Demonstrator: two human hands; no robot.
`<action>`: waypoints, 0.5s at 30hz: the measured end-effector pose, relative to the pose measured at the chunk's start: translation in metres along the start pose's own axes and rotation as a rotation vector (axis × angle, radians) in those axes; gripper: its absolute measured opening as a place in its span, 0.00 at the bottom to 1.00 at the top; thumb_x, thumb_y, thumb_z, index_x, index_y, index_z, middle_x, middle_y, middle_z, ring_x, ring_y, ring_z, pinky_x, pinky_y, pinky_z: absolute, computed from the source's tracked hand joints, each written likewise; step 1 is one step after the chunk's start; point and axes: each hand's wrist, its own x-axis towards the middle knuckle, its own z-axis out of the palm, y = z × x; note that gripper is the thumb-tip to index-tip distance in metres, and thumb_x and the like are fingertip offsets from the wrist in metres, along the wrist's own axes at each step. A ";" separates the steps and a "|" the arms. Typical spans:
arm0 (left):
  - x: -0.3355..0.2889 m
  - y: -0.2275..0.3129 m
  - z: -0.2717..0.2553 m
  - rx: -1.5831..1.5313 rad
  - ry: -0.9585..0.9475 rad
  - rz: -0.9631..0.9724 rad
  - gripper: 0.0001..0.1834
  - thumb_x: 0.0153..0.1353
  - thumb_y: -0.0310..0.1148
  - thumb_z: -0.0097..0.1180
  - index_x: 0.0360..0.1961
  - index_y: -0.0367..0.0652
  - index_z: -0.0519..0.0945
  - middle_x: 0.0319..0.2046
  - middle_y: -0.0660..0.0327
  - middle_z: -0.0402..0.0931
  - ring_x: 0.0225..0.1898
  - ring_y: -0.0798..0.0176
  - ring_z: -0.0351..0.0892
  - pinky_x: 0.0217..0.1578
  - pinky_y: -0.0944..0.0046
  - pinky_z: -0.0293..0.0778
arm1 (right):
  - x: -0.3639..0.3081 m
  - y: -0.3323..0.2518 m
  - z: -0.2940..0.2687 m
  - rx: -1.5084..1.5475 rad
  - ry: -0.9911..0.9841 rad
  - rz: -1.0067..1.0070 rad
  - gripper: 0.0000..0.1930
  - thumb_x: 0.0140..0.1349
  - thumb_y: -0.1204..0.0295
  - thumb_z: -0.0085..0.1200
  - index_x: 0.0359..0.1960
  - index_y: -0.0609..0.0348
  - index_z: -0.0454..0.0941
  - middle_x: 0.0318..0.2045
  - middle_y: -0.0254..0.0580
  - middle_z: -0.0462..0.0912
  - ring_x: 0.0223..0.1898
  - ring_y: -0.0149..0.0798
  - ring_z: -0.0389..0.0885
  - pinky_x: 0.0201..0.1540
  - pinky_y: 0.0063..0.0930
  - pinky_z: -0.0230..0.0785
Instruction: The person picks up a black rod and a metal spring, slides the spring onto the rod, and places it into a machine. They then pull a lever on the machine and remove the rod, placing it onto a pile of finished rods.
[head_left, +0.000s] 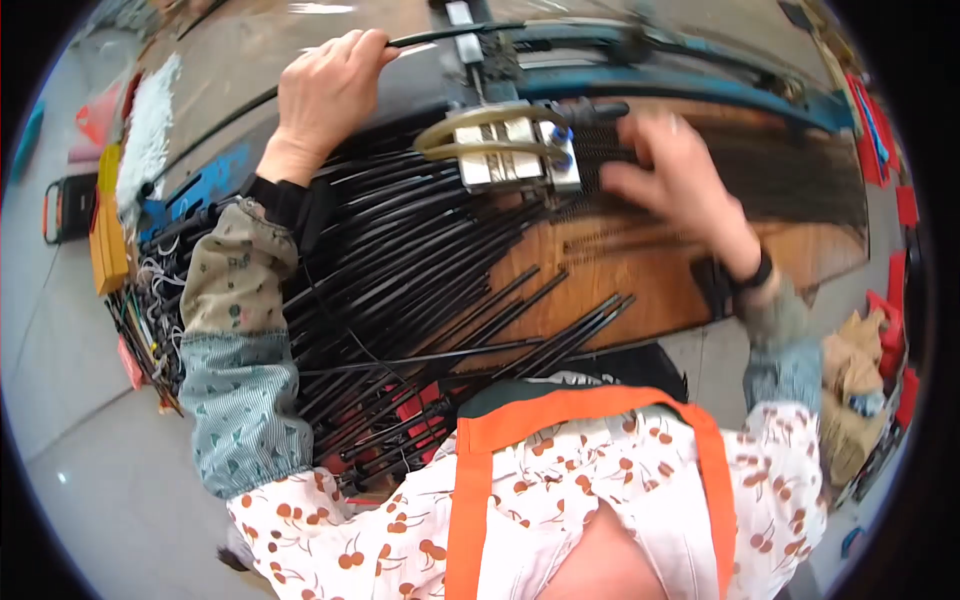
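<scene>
My left hand [333,85] is closed around a long thin black rod [440,36] at the far left of the bench. The rod reaches right, past a metal upright. Just right of centre, my right hand [670,165] is smeared by motion, and its fingers do not show clearly. Near its fingertips lies the dark end of a black part [600,110]. Between my hands stands a silvery block-shaped fixture [500,150] with yellowish hoses and blue fittings.
A heap of long black rods [400,230] covers the bench's left side. Dark, thin, coil-like strips [770,165] lie on the wooden top [600,265] at right. Behind runs a blue rail [690,85]. A black case [72,208] sits on the floor at left.
</scene>
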 end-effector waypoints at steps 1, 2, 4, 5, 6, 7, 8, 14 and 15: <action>-0.011 -0.023 0.000 0.055 0.012 0.031 0.07 0.65 0.39 0.57 0.33 0.52 0.74 0.28 0.66 0.77 0.30 0.59 0.79 0.32 0.59 0.74 | -0.020 -0.010 0.010 -0.105 -0.023 -0.150 0.20 0.41 0.68 0.71 0.36 0.56 0.76 0.24 0.42 0.71 0.30 0.46 0.72 0.34 0.43 0.64; -0.027 -0.052 0.001 0.038 0.036 0.016 0.05 0.64 0.39 0.58 0.35 0.53 0.76 0.29 0.67 0.77 0.34 0.60 0.79 0.35 0.57 0.72 | -0.043 -0.030 0.016 -0.180 -0.210 -0.171 0.22 0.37 0.70 0.69 0.37 0.55 0.77 0.27 0.41 0.73 0.34 0.47 0.73 0.37 0.43 0.65; -0.037 -0.059 -0.012 0.008 0.044 0.015 0.05 0.63 0.39 0.59 0.38 0.55 0.78 0.31 0.68 0.77 0.38 0.60 0.78 0.38 0.54 0.70 | -0.071 -0.049 0.041 -0.230 -0.252 -0.290 0.18 0.42 0.74 0.63 0.39 0.57 0.78 0.30 0.39 0.74 0.37 0.46 0.73 0.40 0.40 0.64; -0.035 -0.041 -0.022 0.195 0.016 -0.060 0.06 0.61 0.38 0.60 0.39 0.56 0.79 0.32 0.69 0.77 0.42 0.60 0.77 0.40 0.52 0.66 | -0.070 -0.049 0.043 -0.221 -0.257 -0.296 0.18 0.42 0.74 0.63 0.39 0.57 0.78 0.30 0.39 0.74 0.37 0.46 0.73 0.40 0.40 0.64; -0.034 -0.021 -0.033 0.389 -0.013 -0.134 0.08 0.59 0.38 0.62 0.40 0.58 0.80 0.34 0.70 0.77 0.45 0.60 0.75 0.42 0.49 0.62 | -0.065 -0.045 0.045 -0.235 -0.253 -0.265 0.17 0.43 0.76 0.61 0.39 0.57 0.78 0.30 0.40 0.73 0.37 0.46 0.72 0.40 0.39 0.64; -0.045 0.004 -0.043 0.275 -0.042 -0.092 0.08 0.54 0.39 0.64 0.36 0.60 0.82 0.36 0.72 0.77 0.46 0.59 0.73 0.42 0.48 0.57 | -0.057 -0.042 0.050 -0.242 -0.245 -0.246 0.17 0.44 0.77 0.59 0.39 0.57 0.78 0.31 0.40 0.73 0.37 0.46 0.72 0.40 0.38 0.64; -0.056 0.042 -0.060 0.093 -0.184 -0.073 0.08 0.49 0.42 0.67 0.31 0.59 0.82 0.34 0.71 0.76 0.43 0.60 0.72 0.42 0.49 0.58 | -0.057 -0.037 0.053 -0.157 -0.166 -0.223 0.17 0.43 0.79 0.57 0.39 0.58 0.78 0.30 0.41 0.73 0.36 0.47 0.72 0.39 0.39 0.65; -0.091 0.123 -0.059 -0.048 -0.340 -0.292 0.09 0.55 0.41 0.63 0.32 0.51 0.77 0.32 0.65 0.71 0.41 0.60 0.71 0.41 0.55 0.62 | -0.045 -0.045 0.042 0.042 -0.163 -0.131 0.11 0.54 0.83 0.54 0.40 0.63 0.77 0.31 0.49 0.74 0.37 0.55 0.73 0.38 0.43 0.69; -0.097 0.123 -0.058 0.006 -0.302 -0.312 0.11 0.55 0.41 0.63 0.32 0.49 0.77 0.32 0.65 0.71 0.40 0.60 0.71 0.39 0.55 0.63 | -0.045 -0.043 0.043 0.082 -0.160 -0.134 0.10 0.57 0.82 0.56 0.41 0.63 0.79 0.32 0.48 0.76 0.37 0.55 0.74 0.38 0.42 0.69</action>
